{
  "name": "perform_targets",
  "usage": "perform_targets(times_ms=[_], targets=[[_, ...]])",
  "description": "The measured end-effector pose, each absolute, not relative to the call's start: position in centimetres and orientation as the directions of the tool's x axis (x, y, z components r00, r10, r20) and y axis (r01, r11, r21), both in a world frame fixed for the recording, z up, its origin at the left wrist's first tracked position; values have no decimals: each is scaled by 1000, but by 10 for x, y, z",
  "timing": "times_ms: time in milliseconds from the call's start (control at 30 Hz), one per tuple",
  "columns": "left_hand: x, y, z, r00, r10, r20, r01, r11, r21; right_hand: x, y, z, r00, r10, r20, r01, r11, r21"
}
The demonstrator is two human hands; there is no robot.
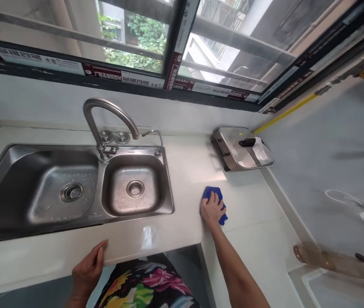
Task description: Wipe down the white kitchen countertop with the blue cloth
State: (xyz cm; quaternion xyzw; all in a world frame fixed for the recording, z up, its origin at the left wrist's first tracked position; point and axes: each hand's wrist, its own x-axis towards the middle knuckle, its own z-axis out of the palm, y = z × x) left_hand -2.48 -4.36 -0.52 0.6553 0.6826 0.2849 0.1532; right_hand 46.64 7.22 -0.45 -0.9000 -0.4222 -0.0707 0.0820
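Note:
A blue cloth (213, 190) lies bunched on the pale countertop (182, 224), right of the double sink. Pressed over it from above is my right hand (212, 209), its fingers bent and gripping the fabric, part of which is hidden under the palm. My left hand (89, 266) is by the counter's front edge, below the sink. Its fingers are drawn together with the thumb alongside, and nothing shows in them.
A steel double sink (171, 210) with a tall curved faucet (110, 105) and a small thin spout (159, 134) is on the left. At the back right stands a metal appliance with a lid (233, 143), near a yellow pipe (284, 113). Windows line the back wall.

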Motion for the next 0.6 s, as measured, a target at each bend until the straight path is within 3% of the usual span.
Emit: perform_targets(times_ms=[167,333,600], targets=[[-11,-34,7,-413,910,10,685,304,662,434,141,-11,514,809,285,858,-486,-167],[-9,-26,18,-537,839,-85,547,423,722,408,197,-15,404,875,267,908,-349,-230],[2,-22,26,-569,815,-109,665,534,522,403,241,-4,296,930,217,946,-254,-204]])
